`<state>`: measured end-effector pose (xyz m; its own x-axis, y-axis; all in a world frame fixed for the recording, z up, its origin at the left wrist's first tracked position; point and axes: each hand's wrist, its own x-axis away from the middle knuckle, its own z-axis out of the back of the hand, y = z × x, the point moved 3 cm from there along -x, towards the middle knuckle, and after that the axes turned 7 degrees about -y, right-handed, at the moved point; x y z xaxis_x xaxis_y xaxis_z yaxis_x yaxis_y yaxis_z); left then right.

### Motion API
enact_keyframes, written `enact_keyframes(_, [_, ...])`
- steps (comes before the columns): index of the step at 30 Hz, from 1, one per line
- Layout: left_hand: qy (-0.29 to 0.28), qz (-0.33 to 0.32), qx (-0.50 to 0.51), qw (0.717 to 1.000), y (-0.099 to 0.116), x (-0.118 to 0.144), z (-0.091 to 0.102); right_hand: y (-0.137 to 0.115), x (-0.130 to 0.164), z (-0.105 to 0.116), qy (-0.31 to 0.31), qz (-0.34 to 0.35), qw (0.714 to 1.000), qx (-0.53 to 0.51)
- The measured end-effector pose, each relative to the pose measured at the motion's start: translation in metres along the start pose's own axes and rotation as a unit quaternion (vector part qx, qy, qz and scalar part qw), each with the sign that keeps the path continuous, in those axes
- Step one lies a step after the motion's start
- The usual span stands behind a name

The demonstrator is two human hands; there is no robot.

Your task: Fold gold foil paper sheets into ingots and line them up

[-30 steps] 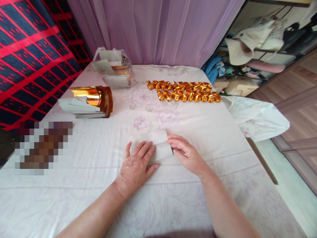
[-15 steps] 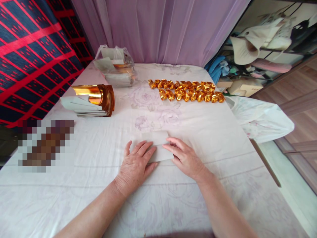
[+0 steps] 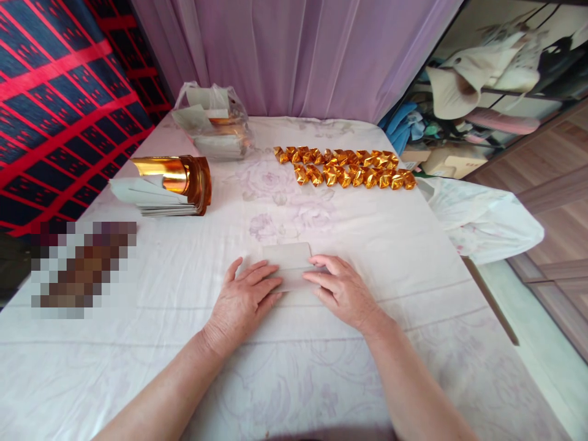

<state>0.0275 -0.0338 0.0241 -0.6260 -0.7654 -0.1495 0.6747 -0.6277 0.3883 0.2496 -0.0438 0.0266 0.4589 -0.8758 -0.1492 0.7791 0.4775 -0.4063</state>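
Since 0.5 s ago our left hand (image 3: 239,300) and right hand (image 3: 344,294) slid closer, fingers flat and spread, pinning the folded paper (image 3: 288,260) to the tabletop (image 3: 367,245).

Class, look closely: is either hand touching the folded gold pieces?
No, both the left hand and right hand press the pale sheet, apart from the gold pieces.

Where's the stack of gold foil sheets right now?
In the head view the stack of gold foil sheets sits on the table's left side, far beyond the left hand, just in front of the plastic bag.
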Motion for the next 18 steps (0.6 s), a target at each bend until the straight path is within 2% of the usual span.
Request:
enact_keyframes(7, [0.030,0.014,0.042,0.999,-0.006,-0.004,0.002,0.002,-0.002,-0.003,0.052,-0.014,0.998,-0.036])
enact_keyframes(13, [0.051,0.031,0.056,0.997,-0.007,-0.009,0.002,0.002,-0.007,-0.006,0.113,-0.063,0.990,-0.049])
enact_keyframes(18, [0.062,0.046,0.045,0.996,-0.008,-0.010,0.001,0.001,-0.009,-0.008,0.134,-0.099,0.985,-0.034])
